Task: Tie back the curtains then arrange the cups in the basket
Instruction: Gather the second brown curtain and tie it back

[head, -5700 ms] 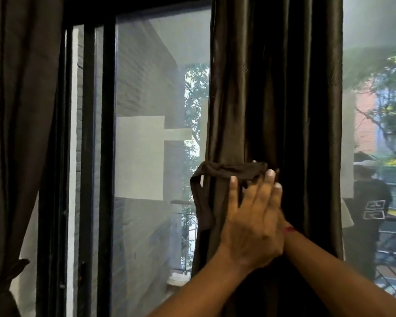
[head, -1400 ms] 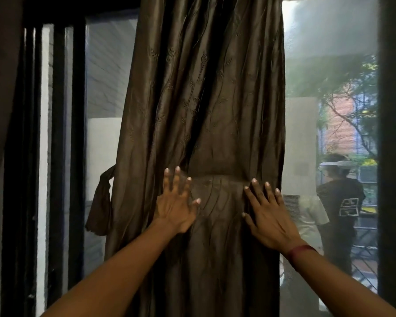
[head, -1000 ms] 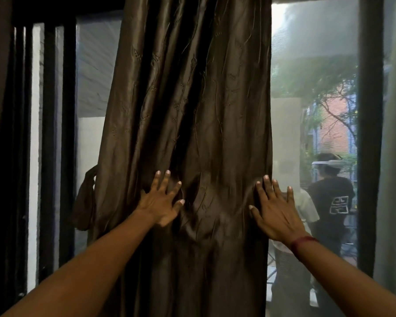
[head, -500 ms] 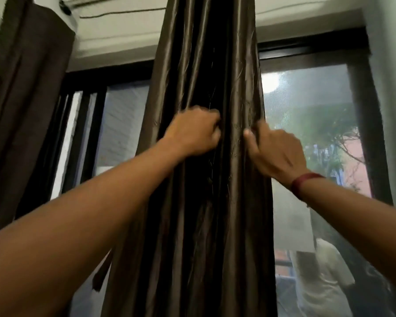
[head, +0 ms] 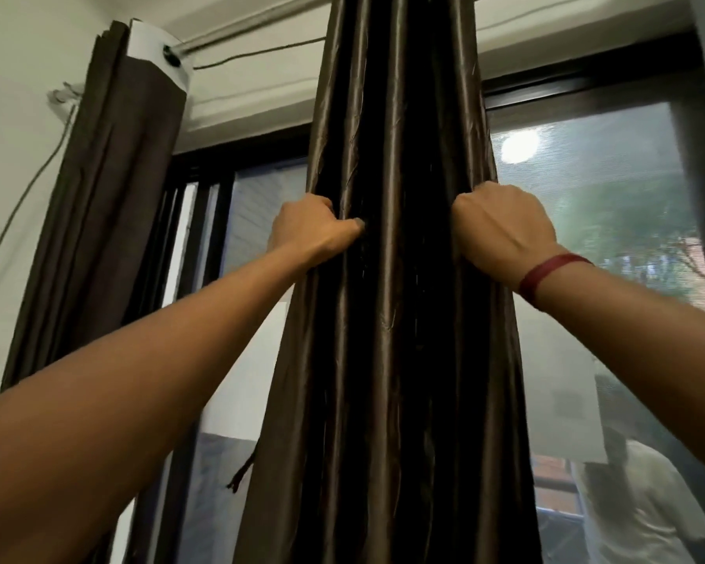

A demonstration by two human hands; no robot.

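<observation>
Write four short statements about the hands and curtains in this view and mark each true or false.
The left hand grips the middle curtain. True.
The right hand hangs clear of that curtain. False: it grips the curtain's right edge.
A red band circles the right wrist. True.
The left curtain is spread out flat. False: it hangs gathered in folds.
</observation>
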